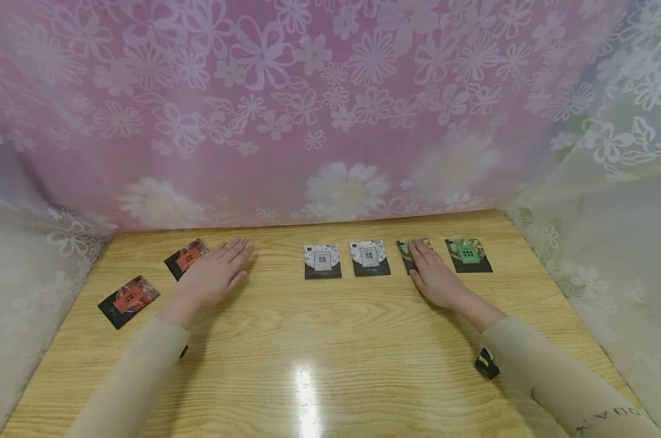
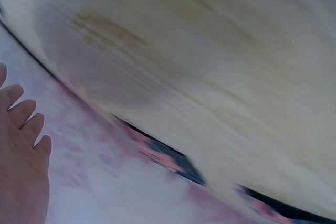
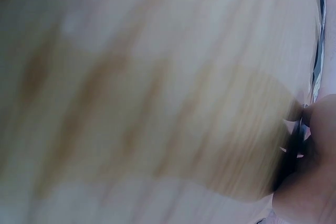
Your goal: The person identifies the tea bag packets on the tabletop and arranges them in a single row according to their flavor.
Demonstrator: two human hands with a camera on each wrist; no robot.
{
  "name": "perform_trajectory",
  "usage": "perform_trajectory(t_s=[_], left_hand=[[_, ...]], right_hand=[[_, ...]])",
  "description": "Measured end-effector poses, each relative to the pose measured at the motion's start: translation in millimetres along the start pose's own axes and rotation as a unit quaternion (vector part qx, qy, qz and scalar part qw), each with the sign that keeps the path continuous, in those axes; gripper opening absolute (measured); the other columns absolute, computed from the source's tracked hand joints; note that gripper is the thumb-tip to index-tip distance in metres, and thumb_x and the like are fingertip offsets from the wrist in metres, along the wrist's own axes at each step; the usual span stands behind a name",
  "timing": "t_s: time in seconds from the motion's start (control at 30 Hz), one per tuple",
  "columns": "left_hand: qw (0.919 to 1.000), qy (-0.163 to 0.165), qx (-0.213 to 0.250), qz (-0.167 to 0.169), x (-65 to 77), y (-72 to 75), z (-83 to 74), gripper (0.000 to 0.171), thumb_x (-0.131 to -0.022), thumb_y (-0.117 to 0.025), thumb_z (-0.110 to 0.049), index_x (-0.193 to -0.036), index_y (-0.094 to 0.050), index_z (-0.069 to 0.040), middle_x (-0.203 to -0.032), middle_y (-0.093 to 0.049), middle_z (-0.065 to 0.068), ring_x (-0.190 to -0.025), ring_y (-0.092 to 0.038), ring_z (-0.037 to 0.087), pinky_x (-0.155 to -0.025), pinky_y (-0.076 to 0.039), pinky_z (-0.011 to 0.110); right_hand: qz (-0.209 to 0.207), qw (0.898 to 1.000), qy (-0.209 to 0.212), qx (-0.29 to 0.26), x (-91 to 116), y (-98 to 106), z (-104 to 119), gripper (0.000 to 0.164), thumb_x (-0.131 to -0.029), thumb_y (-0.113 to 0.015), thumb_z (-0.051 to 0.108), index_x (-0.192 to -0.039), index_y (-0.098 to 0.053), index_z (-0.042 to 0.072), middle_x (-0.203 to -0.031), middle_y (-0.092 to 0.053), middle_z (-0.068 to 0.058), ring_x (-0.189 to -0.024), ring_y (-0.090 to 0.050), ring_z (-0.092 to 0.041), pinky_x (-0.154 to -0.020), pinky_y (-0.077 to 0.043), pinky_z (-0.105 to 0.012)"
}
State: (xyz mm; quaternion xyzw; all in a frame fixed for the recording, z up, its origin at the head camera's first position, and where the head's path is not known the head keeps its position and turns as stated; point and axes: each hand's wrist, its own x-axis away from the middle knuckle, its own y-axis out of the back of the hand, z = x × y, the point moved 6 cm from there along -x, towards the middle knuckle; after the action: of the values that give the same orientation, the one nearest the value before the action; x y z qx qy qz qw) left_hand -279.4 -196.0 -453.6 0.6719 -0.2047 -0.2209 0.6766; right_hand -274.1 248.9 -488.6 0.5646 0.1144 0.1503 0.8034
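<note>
right hand [image 1: 439, 283] on green packet [image 1: 409, 258] | left hand [image 1: 212, 277] near red packet [image 1: 187, 258] | contents hidden

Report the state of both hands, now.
Left hand: open, holding nothing.
Right hand: open, laid over a green packet.

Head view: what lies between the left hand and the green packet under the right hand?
The head view shows two black-and-white packets there, slightly apart on the table.

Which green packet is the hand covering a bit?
The left green packet, next to a white packet: the right hand partly covers it. The right green packet shows whole, with nothing over it.
</note>
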Motion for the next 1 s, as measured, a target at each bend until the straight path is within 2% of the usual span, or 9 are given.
perform_trajectory(t_s=[0.2, 0.5, 0.6, 0.8, 1.0], left_hand=[[0.9989, 0.04, 0.013, 0.018, 19.4, -6.2, 32.6, 0.061, -0.114, -0.05, -0.029, -0.166, -0.034, -0.004, -0.173, -0.031, 0.022, -0.161, -0.03, 0.043, -0.133, -0.025, 0.06], [0.9947, 0.091, 0.006, 0.048, 36.1, -19.0, 75.2, 0.064, -0.115, -0.046, -0.029, -0.167, -0.027, 0.003, -0.173, -0.026, 0.028, -0.161, -0.024, 0.046, -0.134, -0.02, 0.06], [0.9936, 0.1, 0.007, 0.053, 40.9, -20.5, 86.7, 0.065, -0.114, -0.047, -0.025, -0.167, -0.024, 0.004, -0.173, -0.024, 0.03, -0.161, -0.024, 0.048, -0.133, -0.02, 0.061], [0.9931, 0.102, -0.005, 0.058, 49.8, -23.8, 102.2, 0.066, -0.113, -0.048, -0.022, -0.167, -0.021, 0.006, -0.171, -0.024, 0.034, -0.158, -0.026, 0.052, -0.131, -0.024, 0.064], [0.9916, 0.111, 0.0, 0.066, 54.4, -28.5, 105.6, 0.066, -0.113, -0.048, -0.024, -0.165, -0.023, 0.009, -0.17, -0.023, 0.035, -0.157, -0.026, 0.052, -0.131, -0.024, 0.064]], right_hand=[[0.004, 1.0, -0.007, 0.002, 1.7, 1.7, 0.4, 0.063, -0.113, -0.045, 0.015, -0.163, -0.02, -0.015, -0.172, -0.014, -0.037, -0.16, -0.015, -0.054, -0.13, -0.018, -0.069], [-0.001, 1.0, 0.012, 0.002, -0.9, -4.5, -8.6, 0.065, -0.115, -0.042, 0.023, -0.164, -0.018, -0.013, -0.172, -0.013, -0.037, -0.16, -0.015, -0.054, -0.13, -0.019, -0.069], [0.01, 1.0, 0.003, 0.008, -2.4, -6.7, -11.3, 0.066, -0.116, -0.041, 0.023, -0.165, -0.016, -0.012, -0.174, -0.01, -0.034, -0.162, -0.012, -0.052, -0.131, -0.017, -0.067], [0.019, 1.0, -0.005, 0.012, -5.0, -10.0, -14.8, 0.066, -0.114, -0.042, 0.019, -0.165, -0.014, -0.012, -0.174, -0.007, -0.034, -0.163, -0.01, -0.051, -0.132, -0.016, -0.067], [0.027, 0.999, -0.013, 0.012, -3.1, -9.1, -12.9, 0.066, -0.114, -0.041, 0.019, -0.166, -0.013, -0.012, -0.175, -0.006, -0.033, -0.163, -0.008, -0.051, -0.132, -0.014, -0.067]])
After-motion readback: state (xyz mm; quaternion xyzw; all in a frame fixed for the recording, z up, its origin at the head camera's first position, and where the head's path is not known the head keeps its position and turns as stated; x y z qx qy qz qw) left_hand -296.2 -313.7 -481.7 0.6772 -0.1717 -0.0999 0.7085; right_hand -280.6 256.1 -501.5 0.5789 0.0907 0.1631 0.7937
